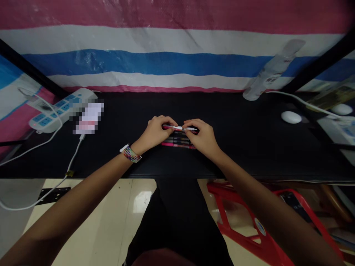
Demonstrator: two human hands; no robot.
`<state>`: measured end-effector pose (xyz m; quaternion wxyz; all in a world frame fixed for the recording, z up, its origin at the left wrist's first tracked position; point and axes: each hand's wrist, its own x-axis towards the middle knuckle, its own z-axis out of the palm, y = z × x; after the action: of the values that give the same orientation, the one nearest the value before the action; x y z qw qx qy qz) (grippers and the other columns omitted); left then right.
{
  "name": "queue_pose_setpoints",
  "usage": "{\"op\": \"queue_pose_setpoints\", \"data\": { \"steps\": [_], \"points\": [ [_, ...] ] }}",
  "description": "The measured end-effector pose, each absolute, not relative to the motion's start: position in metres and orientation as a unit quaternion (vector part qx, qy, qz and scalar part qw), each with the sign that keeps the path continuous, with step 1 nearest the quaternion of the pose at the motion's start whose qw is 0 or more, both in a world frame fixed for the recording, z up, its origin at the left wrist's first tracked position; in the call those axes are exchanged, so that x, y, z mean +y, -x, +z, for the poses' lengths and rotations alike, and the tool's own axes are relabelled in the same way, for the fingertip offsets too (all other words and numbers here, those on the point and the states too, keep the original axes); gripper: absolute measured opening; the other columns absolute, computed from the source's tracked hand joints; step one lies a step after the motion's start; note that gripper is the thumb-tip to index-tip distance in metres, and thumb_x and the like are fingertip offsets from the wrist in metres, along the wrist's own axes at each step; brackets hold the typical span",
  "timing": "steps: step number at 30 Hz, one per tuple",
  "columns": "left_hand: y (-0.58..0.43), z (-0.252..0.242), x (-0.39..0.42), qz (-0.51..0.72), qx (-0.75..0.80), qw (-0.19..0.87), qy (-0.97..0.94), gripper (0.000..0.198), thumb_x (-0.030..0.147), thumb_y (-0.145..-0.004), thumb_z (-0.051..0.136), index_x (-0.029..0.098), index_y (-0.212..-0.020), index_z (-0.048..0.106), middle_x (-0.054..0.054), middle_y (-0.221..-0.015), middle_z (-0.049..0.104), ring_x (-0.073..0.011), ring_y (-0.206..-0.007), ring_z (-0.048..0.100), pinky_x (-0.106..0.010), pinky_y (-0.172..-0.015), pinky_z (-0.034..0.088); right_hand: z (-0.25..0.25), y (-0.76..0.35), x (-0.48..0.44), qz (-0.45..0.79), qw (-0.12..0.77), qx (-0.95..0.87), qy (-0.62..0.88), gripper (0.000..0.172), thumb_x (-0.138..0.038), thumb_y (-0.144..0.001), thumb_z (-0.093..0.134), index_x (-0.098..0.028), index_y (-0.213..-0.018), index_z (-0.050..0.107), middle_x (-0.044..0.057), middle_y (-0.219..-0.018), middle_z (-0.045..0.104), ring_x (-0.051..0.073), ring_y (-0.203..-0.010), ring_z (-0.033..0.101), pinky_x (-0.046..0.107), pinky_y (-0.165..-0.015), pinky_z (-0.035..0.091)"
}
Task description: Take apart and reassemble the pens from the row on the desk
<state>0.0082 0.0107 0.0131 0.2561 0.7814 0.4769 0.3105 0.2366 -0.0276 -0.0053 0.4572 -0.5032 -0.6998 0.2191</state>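
Between both hands lies a slim pen [178, 128] with a white part at its middle and a pale tip end at the right. My left hand [157, 133] pinches its left part with thumb and forefinger. Its right part is pinched by my right hand [202, 136]. Just below it, on the near side, several more pens [177, 140] lie side by side, dark ones and a pink-red one nearest me. My fingers cover parts of their ends. A patterned watch band circles my left wrist.
The black table [133, 111] backs onto a striped sheet. At left are a power strip [62, 110], a blurred-out phone [89, 117] and white cables. At right stand a clear bottle [260, 83] and a white mouse [291, 117]. A red stool [235, 218] is below.
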Motion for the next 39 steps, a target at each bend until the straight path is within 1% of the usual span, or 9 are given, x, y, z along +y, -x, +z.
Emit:
{"op": "queue_pose_setpoints", "data": {
  "steps": [4,9,13,16,21,25,28,35,39],
  "points": [
    [-0.011,0.012,0.008,0.31,0.487,0.243,-0.779,0.027,0.013,-0.086,0.079,0.032,-0.103,0.089,-0.003,-0.106,0.084,-0.0304,-0.106,0.071,-0.058,-0.117,0.049,-0.004,-0.236,-0.026,0.221,0.451,-0.696,0.512,0.025,-0.011,-0.088,0.072,-0.029,-0.096,0.087,0.006,-0.118,0.09,0.033,-0.118,0.083,0.059,-0.116,0.06],
    [-0.011,0.011,0.004,0.332,0.477,0.238,-0.778,0.016,0.027,-0.101,0.073,0.031,-0.1,0.088,-0.003,-0.102,0.084,-0.0289,-0.103,0.07,-0.056,-0.114,0.048,-0.004,-0.238,-0.025,0.244,0.47,-0.677,0.511,0.03,-0.011,-0.091,0.065,-0.029,-0.098,0.087,0.006,-0.121,0.089,0.031,-0.119,0.084,0.055,-0.113,0.062],
    [-0.01,0.012,0.002,0.343,0.462,0.253,-0.778,0.019,0.02,-0.092,0.074,0.03,-0.102,0.088,-0.003,-0.099,0.083,-0.027,-0.097,0.072,-0.05,-0.104,0.052,-0.005,-0.24,-0.026,0.241,0.462,-0.691,0.502,0.032,-0.009,-0.088,0.066,-0.029,-0.1,0.087,0.007,-0.121,0.089,0.032,-0.119,0.084,0.055,-0.113,0.062],
    [-0.011,0.012,-0.002,0.326,0.468,0.227,-0.789,0.02,0.019,-0.091,0.075,0.031,-0.101,0.087,-0.003,-0.101,0.082,-0.0291,-0.101,0.07,-0.052,-0.106,0.05,-0.004,-0.239,-0.028,0.224,0.45,-0.707,0.498,0.031,-0.009,-0.088,0.067,-0.03,-0.1,0.086,0.006,-0.12,0.089,0.032,-0.12,0.083,0.057,-0.115,0.061],
    [-0.012,0.013,-0.013,0.31,0.464,0.196,-0.806,0.02,0.03,-0.105,0.065,0.028,-0.111,0.084,-0.007,-0.109,0.08,-0.0317,-0.106,0.067,-0.054,-0.107,0.049,-0.002,-0.237,-0.03,0.239,0.467,-0.687,0.503,0.029,-0.012,-0.093,0.064,-0.03,-0.1,0.085,0.005,-0.119,0.089,0.031,-0.12,0.083,0.056,-0.114,0.062],
    [-0.009,0.013,-0.021,0.336,0.471,0.21,-0.788,0.023,0.03,-0.107,0.064,0.028,-0.122,0.081,-0.007,-0.121,0.081,-0.0323,-0.115,0.069,-0.053,-0.111,0.05,-0.006,-0.233,-0.038,0.291,0.517,-0.635,0.495,0.029,-0.015,-0.095,0.063,-0.029,-0.107,0.085,0.007,-0.129,0.087,0.03,-0.129,0.082,0.055,-0.122,0.061],
    [-0.008,0.013,-0.028,0.348,0.473,0.225,-0.777,0.022,0.032,-0.109,0.062,0.029,-0.122,0.079,-0.006,-0.12,0.082,-0.0319,-0.117,0.069,-0.052,-0.113,0.05,-0.006,-0.228,-0.047,0.314,0.524,-0.615,0.498,0.032,-0.016,-0.097,0.061,-0.031,-0.114,0.084,0.006,-0.135,0.086,0.03,-0.136,0.079,0.055,-0.126,0.058],
    [-0.007,0.01,-0.038,0.34,0.469,0.212,-0.787,0.021,0.034,-0.111,0.06,0.03,-0.119,0.08,-0.007,-0.121,0.08,-0.0331,-0.116,0.068,-0.055,-0.11,0.049,0.003,-0.218,-0.065,0.22,0.452,-0.688,0.523,0.034,-0.011,-0.096,0.059,-0.032,-0.107,0.083,0.005,-0.113,0.086,0.033,-0.114,0.078,0.055,-0.105,0.063],
    [-0.005,0.011,-0.035,0.362,0.466,0.228,-0.775,0.022,0.03,-0.108,0.062,0.028,-0.122,0.079,-0.007,-0.125,0.081,-0.0322,-0.121,0.069,-0.054,-0.115,0.051,0.004,-0.217,-0.072,0.208,0.459,-0.688,0.522,0.034,-0.014,-0.099,0.058,-0.031,-0.115,0.083,0.007,-0.119,0.086,0.035,-0.119,0.078,0.057,-0.107,0.063]
  ]
}}
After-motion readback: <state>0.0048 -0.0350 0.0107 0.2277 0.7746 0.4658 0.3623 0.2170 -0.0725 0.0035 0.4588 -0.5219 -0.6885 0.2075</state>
